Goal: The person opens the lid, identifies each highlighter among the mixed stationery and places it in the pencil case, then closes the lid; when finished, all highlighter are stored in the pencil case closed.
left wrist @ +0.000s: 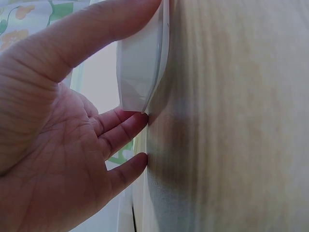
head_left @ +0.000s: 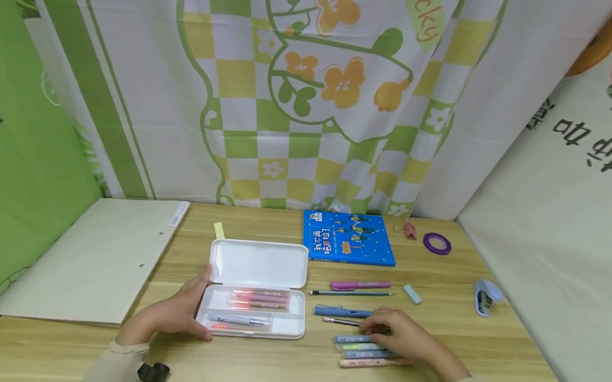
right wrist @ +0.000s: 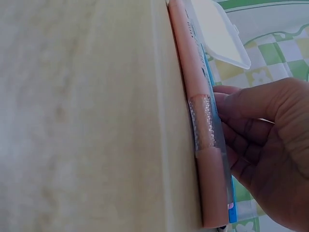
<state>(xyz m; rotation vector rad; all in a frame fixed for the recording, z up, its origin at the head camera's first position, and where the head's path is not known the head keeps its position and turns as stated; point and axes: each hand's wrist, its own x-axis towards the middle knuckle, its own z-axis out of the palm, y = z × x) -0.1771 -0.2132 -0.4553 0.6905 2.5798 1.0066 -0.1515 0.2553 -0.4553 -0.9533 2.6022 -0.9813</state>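
My left hand (head_left: pixel 180 310) spans the left side of an open white pencil case (head_left: pixel 295 327), thumb at the front corner and fingers along the side. In the left wrist view those fingers are fairly straight against the case (left wrist: pixel 140 72). Inside lie several pens (head_left: pixel 260 298) and a clear-barrelled pen (head_left: pixel 239 319). My right hand (head_left: pixel 402 336) pinches a dark pencil (head_left: pixel 341 321) with a silver end; its fingers cover part of it. Below the hand lie several highlighters (head_left: pixel 355 346) and a peach marker (head_left: pixel 362 362). In the right wrist view the peach marker (right wrist: pixel 183 53) partly hides the fingertips.
A blue pen (head_left: pixel 339 311), green pencil (head_left: pixel 352 293), purple pen (head_left: pixel 360 286) and eraser (head_left: pixel 412 294) lie beyond my right hand. Farther back are a blue book (head_left: pixel 372 238), binder clip (head_left: pixel 410 230) and purple tape (head_left: pixel 437 243). A stapler (head_left: pixel 486 298) stands right, a folder (head_left: pixel 95 258) left.
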